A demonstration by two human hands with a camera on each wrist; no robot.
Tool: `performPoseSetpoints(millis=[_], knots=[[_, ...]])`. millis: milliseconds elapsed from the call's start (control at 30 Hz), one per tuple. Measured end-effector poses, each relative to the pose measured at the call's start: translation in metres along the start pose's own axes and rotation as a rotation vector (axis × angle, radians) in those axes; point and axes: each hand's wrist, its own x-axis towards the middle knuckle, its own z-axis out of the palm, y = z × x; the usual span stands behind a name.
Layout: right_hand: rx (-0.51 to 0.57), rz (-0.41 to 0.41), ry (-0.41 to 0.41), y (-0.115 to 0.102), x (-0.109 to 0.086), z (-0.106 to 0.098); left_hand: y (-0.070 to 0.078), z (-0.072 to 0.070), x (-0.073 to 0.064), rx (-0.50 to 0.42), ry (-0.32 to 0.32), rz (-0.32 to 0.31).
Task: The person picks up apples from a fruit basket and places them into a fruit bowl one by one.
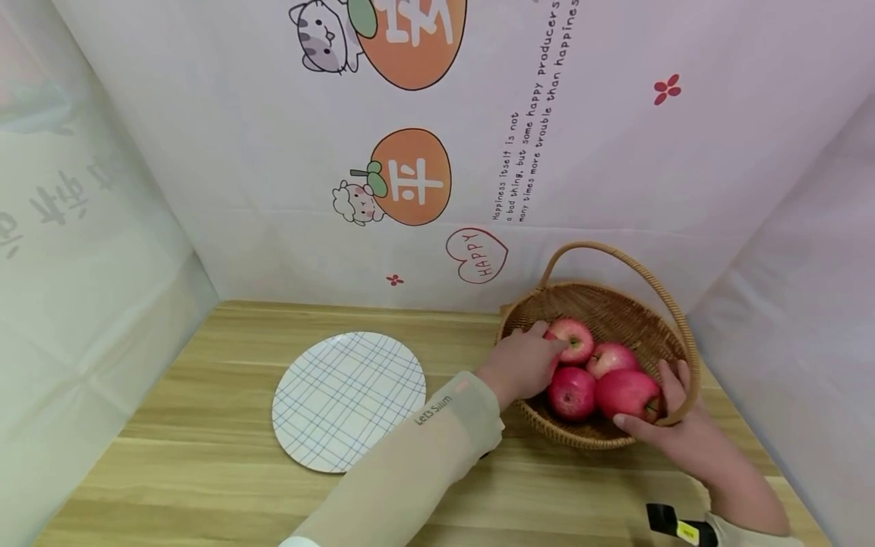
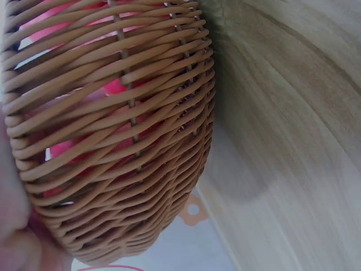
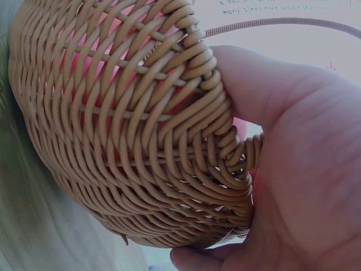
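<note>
A brown wicker basket (image 1: 581,439) with an arched handle (image 1: 632,262) stands at the right of the table and holds several red apples. My left hand (image 1: 522,365) reaches over its left rim and grips the apple (image 1: 576,340) at the upper left, thumb and fingers on its sides. Closest to my right hand (image 1: 690,425) lies a larger red apple (image 1: 627,393). That hand holds the basket's right rim at the foot of the handle, as the right wrist view also shows. Through the weave (image 2: 130,130), the left wrist view gives glimpses of red apple.
To the left, a round white plate (image 1: 349,403) with a blue grid pattern lies on the wooden table (image 1: 205,456). A white printed cloth (image 1: 615,175) rises behind the table, and pale cloth walls flank both sides.
</note>
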Motion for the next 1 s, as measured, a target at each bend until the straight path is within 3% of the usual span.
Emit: performPoseSetpoints(millis=[300,433,800,1000], knots=[[-0.026,0.007,0.021,0.001,0.000,-0.003,-0.003,-0.007,-0.002,-0.091,0.077,0.037],[-0.022,0.015,0.017,0.001,0.001,-0.003,-0.003,-0.008,-0.003,-0.175,0.105,0.037],[-0.002,0.058,-0.014,0.004,0.002,-0.003,-0.003,-0.021,-0.007,-0.385,0.088,-0.023],[-0.012,0.084,-0.037,0.006,0.001,-0.005,-0.002,-0.025,-0.010,-0.593,0.070,-0.063]])
